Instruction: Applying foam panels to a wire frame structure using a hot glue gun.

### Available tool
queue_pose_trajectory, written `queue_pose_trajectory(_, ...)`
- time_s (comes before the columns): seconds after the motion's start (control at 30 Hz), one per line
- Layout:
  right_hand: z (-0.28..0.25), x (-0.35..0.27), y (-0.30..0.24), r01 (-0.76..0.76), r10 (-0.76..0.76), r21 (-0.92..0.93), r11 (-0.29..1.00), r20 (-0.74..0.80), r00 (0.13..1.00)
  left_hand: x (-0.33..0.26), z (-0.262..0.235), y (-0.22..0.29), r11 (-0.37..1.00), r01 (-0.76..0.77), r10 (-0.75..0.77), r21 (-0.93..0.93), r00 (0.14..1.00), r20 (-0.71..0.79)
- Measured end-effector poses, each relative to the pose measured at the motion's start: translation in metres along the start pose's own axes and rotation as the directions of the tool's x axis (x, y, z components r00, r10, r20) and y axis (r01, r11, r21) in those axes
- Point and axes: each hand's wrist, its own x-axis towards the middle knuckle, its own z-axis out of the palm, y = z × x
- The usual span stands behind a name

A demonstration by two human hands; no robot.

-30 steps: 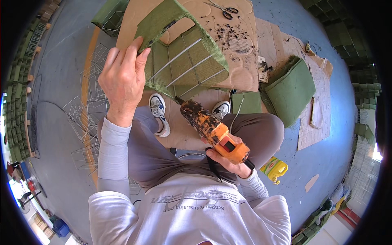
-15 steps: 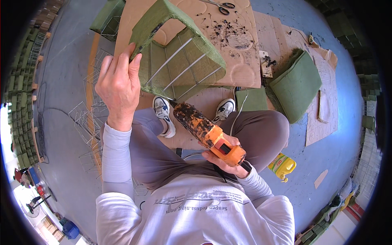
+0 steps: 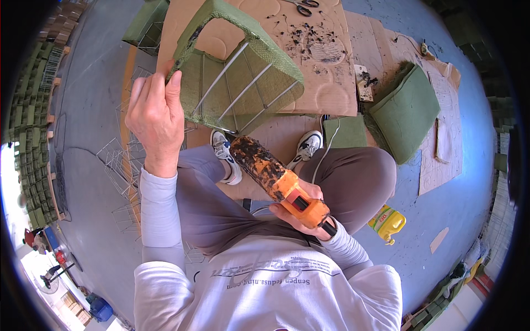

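With its thumb and fingers pinched, my left hand (image 3: 157, 113) grips the left edge of a green mesh fabric cover stretched over a wire-frame basket (image 3: 221, 83). The basket is tilted, its wire-barred open side toward me. My right hand (image 3: 301, 218) wraps around the rear of an orange electric hot knife (image 3: 270, 174); its body is crusted with black residue and has a dark red switch. The tool's thin tip meets the lower rim of the basket, and I cannot tell whether it touches fabric or wire. A black cord end leaves the tool's back, by my wrist.
Cardboard (image 3: 326, 94) ahead carries scissors (image 3: 305, 7) and black scraps (image 3: 320, 41). Stacked green fabric (image 3: 406, 113) lies on the right, a yellow jug (image 3: 388, 223) nearer. Bare wire frames (image 3: 118, 165) and a green-covered basket (image 3: 144, 30) are at left. A white cable (image 3: 327, 146) runs between my legs.
The basket and my left hand have shifted slightly left and nearer. The hot knife has moved slightly left, its tip still at the basket's lower rim.
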Motion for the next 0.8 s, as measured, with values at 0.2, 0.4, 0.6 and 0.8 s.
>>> queue_pose_trajectory(0.2,0.006,0.01,-0.009,0.133,-0.135,-0.042,0.99,-0.071,0.988,0.001,0.0,0.0,1.0,-0.004,0.004,0.0,1.0,-0.018)
queue_pose_trajectory(0.4,0.013,0.013,-0.009,0.131,-0.135,-0.04,0.991,-0.104,0.985,0.0,0.0,-0.001,1.0,0.011,-0.011,0.004,1.0,-0.009)
queue_pose_trajectory(0.6,0.018,0.007,-0.005,0.108,-0.114,-0.059,0.992,-0.125,0.986,0.001,-0.001,0.001,1.0,0.027,-0.027,-0.006,1.0,-0.01)
queue_pose_trajectory(0.8,0.006,0.007,-0.013,0.194,-0.203,-0.102,0.976,-0.089,0.975,0.002,-0.001,0.001,0.998,0.054,-0.054,-0.029,0.998,-0.01)
